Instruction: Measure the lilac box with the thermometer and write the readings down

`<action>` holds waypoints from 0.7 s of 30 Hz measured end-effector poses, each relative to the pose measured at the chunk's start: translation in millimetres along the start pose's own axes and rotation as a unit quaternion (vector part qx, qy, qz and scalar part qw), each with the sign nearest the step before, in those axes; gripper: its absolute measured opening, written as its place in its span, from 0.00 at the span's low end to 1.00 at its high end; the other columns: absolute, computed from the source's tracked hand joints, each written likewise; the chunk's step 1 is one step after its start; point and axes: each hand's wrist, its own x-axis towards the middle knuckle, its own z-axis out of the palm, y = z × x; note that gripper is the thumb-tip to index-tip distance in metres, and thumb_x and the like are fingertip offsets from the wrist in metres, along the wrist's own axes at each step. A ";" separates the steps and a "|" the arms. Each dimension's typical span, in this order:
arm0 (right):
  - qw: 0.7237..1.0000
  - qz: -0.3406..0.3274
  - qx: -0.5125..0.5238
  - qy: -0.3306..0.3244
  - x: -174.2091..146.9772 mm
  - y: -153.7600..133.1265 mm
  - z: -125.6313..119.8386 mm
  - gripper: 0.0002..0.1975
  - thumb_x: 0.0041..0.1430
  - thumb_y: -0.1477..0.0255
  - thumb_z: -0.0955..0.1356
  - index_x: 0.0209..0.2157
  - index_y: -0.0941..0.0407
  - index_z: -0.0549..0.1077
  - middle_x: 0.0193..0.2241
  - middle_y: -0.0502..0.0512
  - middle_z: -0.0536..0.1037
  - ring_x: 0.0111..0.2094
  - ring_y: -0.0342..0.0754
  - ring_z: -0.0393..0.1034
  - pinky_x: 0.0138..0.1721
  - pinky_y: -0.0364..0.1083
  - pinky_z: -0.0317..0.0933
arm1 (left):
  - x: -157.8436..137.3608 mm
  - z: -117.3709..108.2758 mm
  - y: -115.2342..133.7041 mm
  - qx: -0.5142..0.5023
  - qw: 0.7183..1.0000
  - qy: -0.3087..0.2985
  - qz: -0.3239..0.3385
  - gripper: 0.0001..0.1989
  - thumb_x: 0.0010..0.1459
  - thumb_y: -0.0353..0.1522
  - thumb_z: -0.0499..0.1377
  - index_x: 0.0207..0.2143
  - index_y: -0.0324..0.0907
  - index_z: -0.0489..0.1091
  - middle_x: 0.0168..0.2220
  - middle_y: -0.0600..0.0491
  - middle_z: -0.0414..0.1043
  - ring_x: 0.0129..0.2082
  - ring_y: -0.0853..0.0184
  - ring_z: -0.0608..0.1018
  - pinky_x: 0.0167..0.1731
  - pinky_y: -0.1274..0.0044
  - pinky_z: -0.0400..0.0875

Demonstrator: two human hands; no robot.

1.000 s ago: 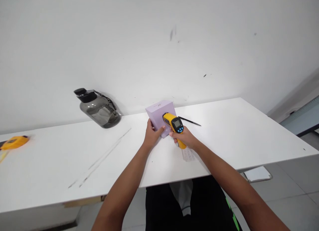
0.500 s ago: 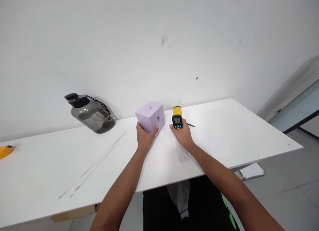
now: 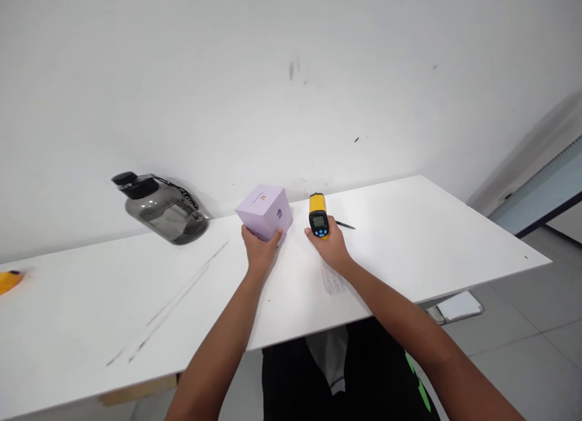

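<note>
White table [image 3: 409,239] against pale wall [image 3: 227,94]; box [image 3: 265,211] and thermometer [image 3: 317,203] held
Left hand [image 3: 260,251] grips box by lower near sides, right of bottle [image 3: 159,214]; right hand [image 3: 334,246] wrapped round thermometer, apart from box; pen [image 3: 347,225] on table beside right hand

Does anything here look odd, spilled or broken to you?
Dark streaks run across the left part of the white table, and smudges mark the wall; both stand out against otherwise plain, pale surfaces. I see no spill, and the purple box in the left hand shows no obvious damage.
</note>
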 end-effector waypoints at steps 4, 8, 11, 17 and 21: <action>1.000 -0.005 0.004 -0.007 -0.2 1.1 0.0 0.18 0.49 0.57 0.71 0.34 0.53 0.64 0.27 0.46 0.70 0.30 0.45 0.65 0.33 0.45 0.61 | 0.6 0.4 -1.8 -0.008 1.000 0.002 0.012 0.45 0.39 0.43 0.72 0.55 0.44 0.52 0.57 0.42 0.58 0.59 0.53 0.65 0.58 0.60 0.63; 0.999 0.011 0.022 -0.020 0.8 6.4 1.1 0.19 0.50 0.55 0.71 0.35 0.52 0.64 0.29 0.47 0.71 0.31 0.46 0.67 0.34 0.46 0.63 | 0.0 0.6 -0.2 -0.010 1.000 -0.001 0.004 0.46 0.39 0.42 0.72 0.56 0.44 0.52 0.58 0.41 0.58 0.60 0.53 0.65 0.58 0.60 0.63; 0.999 0.016 0.038 -0.027 1.5 10.7 2.0 0.20 0.50 0.54 0.71 0.36 0.52 0.65 0.30 0.48 0.72 0.31 0.46 0.67 0.33 0.47 0.65 | -1.0 0.2 2.9 -0.003 1.000 -0.002 -0.003 0.45 0.40 0.42 0.72 0.56 0.43 0.51 0.58 0.41 0.58 0.60 0.53 0.65 0.58 0.60 0.63; 0.997 0.030 0.065 -0.005 2.5 7.7 1.0 0.20 0.49 0.55 0.72 0.36 0.52 0.66 0.33 0.48 0.72 0.31 0.45 0.67 0.32 0.47 0.67 | -1.0 -0.2 3.6 -0.015 1.000 -0.006 -0.006 0.46 0.39 0.42 0.72 0.56 0.45 0.52 0.58 0.42 0.58 0.60 0.53 0.65 0.59 0.60 0.62; 0.990 0.069 0.122 -0.016 3.5 1.1 -0.1 0.20 0.48 0.56 0.73 0.36 0.53 0.65 0.32 0.47 0.72 0.26 0.42 0.66 0.29 0.46 0.67 | -0.8 -0.3 2.5 -0.019 1.000 -0.008 -0.003 0.45 0.39 0.42 0.72 0.55 0.45 0.52 0.57 0.42 0.59 0.58 0.53 0.66 0.58 0.60 0.63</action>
